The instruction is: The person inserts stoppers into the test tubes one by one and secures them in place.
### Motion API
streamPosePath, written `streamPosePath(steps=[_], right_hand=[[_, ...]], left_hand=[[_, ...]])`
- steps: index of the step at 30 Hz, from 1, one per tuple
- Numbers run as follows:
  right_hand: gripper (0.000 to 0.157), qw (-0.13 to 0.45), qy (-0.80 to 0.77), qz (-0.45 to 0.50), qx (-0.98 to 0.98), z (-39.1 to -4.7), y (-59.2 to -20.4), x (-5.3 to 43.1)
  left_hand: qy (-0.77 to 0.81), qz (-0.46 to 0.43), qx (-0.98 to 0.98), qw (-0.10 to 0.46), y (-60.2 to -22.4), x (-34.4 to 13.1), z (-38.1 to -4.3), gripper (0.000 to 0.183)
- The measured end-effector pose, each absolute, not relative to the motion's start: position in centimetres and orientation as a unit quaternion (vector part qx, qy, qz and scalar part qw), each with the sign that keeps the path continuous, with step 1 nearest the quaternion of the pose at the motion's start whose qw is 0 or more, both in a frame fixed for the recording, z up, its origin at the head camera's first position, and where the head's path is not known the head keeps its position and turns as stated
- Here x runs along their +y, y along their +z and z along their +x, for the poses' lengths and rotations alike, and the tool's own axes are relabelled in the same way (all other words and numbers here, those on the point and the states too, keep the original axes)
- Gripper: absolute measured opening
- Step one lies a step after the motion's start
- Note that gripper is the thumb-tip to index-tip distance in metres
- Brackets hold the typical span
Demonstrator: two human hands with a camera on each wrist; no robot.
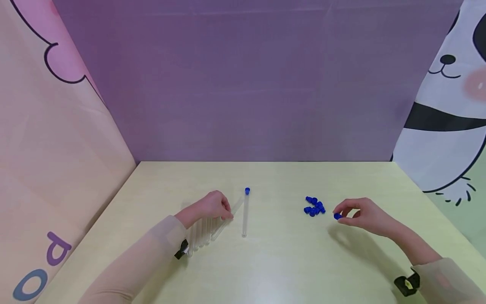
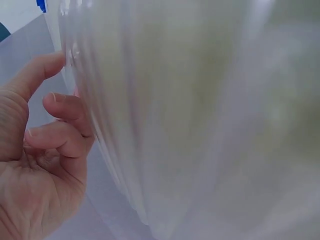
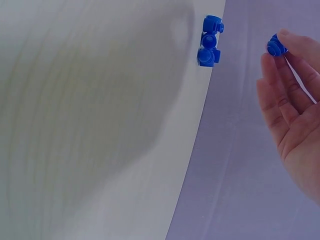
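Observation:
My left hand pinches a slanted clear test tube between thumb and fingers, low over the table. Beside it lies a row of several clear test tubes, partly hidden by the hand and sleeve. In the left wrist view the tubes loom large and blurred next to the curled fingers. To the right lies one test tube with a blue cap on its end. My right hand holds a blue cap between thumb and fingertips, above the table and right of a pile of blue caps.
The pale wooden table ends at a purple backdrop. Printed cloth panels stand on the left and on the right. A dark wrist device sits at the right sleeve.

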State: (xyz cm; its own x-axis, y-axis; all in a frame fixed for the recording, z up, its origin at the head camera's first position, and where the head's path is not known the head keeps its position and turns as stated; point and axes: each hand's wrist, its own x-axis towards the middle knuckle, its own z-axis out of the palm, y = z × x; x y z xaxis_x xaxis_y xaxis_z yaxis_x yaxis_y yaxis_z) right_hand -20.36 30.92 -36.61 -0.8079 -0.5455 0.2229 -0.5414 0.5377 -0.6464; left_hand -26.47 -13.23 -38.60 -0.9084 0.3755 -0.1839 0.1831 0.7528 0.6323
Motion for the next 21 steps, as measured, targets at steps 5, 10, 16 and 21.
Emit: streamPosePath(steps=[5,10,16,21], right_hand=[[0.019,0.008,-0.370,-0.307,0.877,-20.3,-36.4,31.0],[0.019,0.007,-0.364,-0.306,0.880,-20.4,-36.5,31.1],[0.019,0.007,-0.366,-0.303,0.880,-20.3,-36.3,30.9],[0.019,0.007,-0.367,-0.299,0.881,-20.4,-36.2,30.7]], left_hand=[[0.317,0.152,0.925,0.147,-38.7,-13.1,-26.6,0.013],[0.316,0.154,0.926,0.138,-38.8,-13.0,-26.6,0.012],[0.323,0.153,0.926,0.120,-38.2,-13.2,-26.4,0.011],[0.337,0.141,0.924,0.115,-37.3,-13.3,-26.1,0.009]])
